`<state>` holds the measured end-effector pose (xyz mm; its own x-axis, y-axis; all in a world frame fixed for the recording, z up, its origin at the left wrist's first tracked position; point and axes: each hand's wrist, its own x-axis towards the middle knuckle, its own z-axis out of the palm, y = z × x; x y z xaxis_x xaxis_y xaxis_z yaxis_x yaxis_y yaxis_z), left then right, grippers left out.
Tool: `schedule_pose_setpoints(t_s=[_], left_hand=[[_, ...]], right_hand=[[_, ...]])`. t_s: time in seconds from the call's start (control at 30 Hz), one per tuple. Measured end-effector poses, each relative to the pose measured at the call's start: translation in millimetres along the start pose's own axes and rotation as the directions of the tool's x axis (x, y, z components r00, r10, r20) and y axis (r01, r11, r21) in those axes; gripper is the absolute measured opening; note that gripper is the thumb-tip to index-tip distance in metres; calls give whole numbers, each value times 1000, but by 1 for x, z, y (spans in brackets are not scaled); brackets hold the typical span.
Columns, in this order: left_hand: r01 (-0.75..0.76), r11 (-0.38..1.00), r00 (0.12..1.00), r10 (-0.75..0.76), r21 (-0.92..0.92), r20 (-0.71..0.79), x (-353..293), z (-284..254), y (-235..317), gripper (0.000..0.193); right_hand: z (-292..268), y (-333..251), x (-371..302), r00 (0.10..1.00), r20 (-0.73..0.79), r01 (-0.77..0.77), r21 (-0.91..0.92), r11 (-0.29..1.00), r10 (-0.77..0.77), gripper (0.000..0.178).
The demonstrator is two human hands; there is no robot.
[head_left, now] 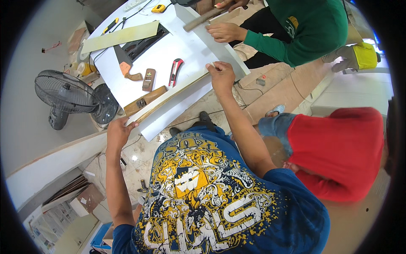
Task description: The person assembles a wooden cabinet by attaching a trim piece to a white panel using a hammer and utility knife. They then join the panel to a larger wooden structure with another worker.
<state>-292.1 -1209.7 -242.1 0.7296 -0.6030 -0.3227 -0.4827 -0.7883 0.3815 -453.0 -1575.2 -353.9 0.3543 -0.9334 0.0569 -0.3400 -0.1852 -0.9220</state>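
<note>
A long narrow white strip with a brown edge (169, 97) lies slantwise along the near side of the white work table. My left hand (119, 134) grips its left end, thumb and fingers closed round it. At the far right end my right hand (222, 78) pinches it, close to a white upright panel (224, 53). Just behind the strip rests a long wooden hand plane (146, 100). Beyond that are a small wooden block plane (148, 80) and a red and black utility knife (175, 73). A handsaw (127, 67) with an orange and brown handle lies farther left.
A pale yellow board (122, 37) crosses the table, with a yellow tape measure (158, 8) behind it. A black fan (67, 93) stands at left. Across the panel, a co-worker in a green sleeve (270, 46) has hands near a brown bar (205, 20). A person in red (338, 152) is at right.
</note>
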Motion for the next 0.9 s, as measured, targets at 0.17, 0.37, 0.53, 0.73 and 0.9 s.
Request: schedule_pose_setpoints(t_s=[0.17,0.37,0.53,0.73,0.9], left_hand=[[-16,999,1000,16,34,1,2,3,-9,42],[-60,998,997,61,14,-52,1,3,-5,42],[-30,999,999,31,41,-36,2,1,-2,42],[-11,1000,998,11,9,-55,-1,2,0,42],[-33,999,996,32,-16,-81,-2,2,2,41]], right_hand=[[1,6,1,999,-17,44,-23,999,-44,33],[-1,8,3,1000,15,7,59,998,-8,35],[2,12,6,1000,12,4,88,996,-5,35],[7,20,7,1000,-6,13,150,989,-12,33],[6,21,6,999,-4,49,112,992,-49,30]])
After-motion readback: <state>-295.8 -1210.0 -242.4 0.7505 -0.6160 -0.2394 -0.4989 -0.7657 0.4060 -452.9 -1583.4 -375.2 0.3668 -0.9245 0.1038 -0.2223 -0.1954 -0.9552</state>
